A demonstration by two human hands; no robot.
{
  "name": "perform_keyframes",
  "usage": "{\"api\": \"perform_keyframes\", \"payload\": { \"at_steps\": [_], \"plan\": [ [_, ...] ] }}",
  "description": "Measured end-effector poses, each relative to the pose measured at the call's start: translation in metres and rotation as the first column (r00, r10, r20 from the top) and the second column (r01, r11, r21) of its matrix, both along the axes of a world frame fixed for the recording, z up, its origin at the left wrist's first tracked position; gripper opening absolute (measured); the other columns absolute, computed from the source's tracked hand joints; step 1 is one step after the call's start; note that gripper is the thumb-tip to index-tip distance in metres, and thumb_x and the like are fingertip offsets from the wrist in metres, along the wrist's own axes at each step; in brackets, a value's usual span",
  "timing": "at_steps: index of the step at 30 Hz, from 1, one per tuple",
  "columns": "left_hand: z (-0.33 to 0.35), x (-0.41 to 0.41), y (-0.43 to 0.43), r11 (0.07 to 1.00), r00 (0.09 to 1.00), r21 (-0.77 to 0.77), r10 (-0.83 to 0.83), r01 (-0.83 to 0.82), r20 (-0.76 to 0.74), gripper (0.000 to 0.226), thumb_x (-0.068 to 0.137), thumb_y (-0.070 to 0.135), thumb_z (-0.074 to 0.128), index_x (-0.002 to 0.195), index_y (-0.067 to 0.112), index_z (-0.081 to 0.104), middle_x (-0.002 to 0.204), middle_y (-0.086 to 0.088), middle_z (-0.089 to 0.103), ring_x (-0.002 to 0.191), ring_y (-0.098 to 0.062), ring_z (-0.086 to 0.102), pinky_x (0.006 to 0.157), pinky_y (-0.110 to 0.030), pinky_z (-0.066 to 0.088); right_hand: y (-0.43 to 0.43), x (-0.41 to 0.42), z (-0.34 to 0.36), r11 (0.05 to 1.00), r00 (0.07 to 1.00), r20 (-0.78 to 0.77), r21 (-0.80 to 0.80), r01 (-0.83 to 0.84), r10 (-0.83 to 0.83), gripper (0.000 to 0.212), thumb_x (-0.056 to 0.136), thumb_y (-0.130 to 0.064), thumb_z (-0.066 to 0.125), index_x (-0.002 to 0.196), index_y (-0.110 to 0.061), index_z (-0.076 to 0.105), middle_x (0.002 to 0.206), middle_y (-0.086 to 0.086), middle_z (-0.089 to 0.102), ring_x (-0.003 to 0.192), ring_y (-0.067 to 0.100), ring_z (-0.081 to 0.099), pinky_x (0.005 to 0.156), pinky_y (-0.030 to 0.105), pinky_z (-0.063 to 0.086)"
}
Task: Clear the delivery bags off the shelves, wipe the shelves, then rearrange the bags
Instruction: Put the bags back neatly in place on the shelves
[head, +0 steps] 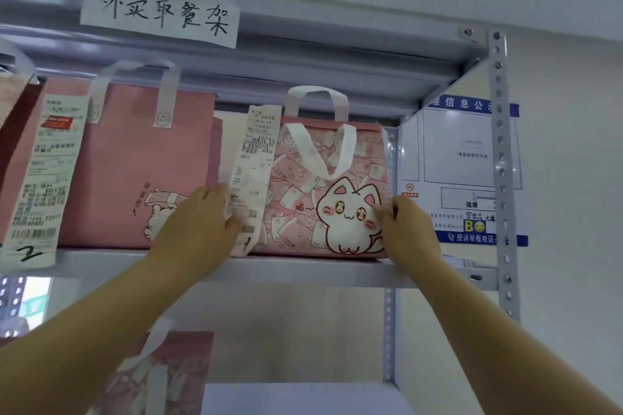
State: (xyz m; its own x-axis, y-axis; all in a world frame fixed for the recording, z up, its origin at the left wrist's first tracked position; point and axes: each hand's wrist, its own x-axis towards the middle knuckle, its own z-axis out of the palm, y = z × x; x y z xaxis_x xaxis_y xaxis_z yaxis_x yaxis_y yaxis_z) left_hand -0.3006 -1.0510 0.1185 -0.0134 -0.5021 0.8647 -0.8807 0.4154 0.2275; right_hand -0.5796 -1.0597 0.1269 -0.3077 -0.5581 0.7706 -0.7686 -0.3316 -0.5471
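Observation:
A small pink delivery bag with a white cat print (303,199) stands at the right end of the grey metal shelf (303,268), a long receipt (254,175) hanging down its front left. My left hand (199,222) holds the bag's left side, thumb over the receipt. The bag's right edge is gripped by my right hand (404,229), its fingertips on the cat's face. To the left stands a larger plain pink bag (135,162) with white handles and its own receipt (43,178).
A handwritten paper label (161,15) is taped to the upper shelf beam. The perforated upright post (502,162) bounds the shelf on the right, with a blue-and-white notice (462,172) on the wall behind. Another pink bag (161,374) sits on the shelf below.

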Motion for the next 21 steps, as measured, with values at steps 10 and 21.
{"api": "perform_keyframes", "payload": {
  "at_steps": [10,21],
  "plan": [
    [-0.008,-0.027,0.049,0.885,0.869,-0.171,-0.461,0.433,-0.182,0.016,0.091,0.033,0.054,0.105,0.026,0.051,0.089,0.017,0.062,0.076,-0.007,0.064,0.065,-0.038,0.056,0.073,-0.025,-0.03,0.932,0.991,0.119,-0.363,-0.019,0.066,0.015,0.095,-0.032,0.047,0.093,-0.02,0.055,0.078,-0.011,0.06,0.069,0.004,0.058,0.054,0.02,0.044],
    [-0.074,-0.025,0.129,0.696,0.688,-0.196,-0.716,0.691,-0.117,0.023,0.085,0.03,0.063,0.098,0.017,0.05,0.088,0.018,0.06,0.082,0.0,0.063,0.059,-0.017,0.055,0.183,-0.023,-0.103,0.875,0.965,0.22,-0.484,-0.019,0.143,0.015,0.093,-0.022,0.053,0.083,-0.032,0.055,0.079,-0.011,0.064,0.07,0.002,0.062,0.057,0.017,0.051]
  ]
}}
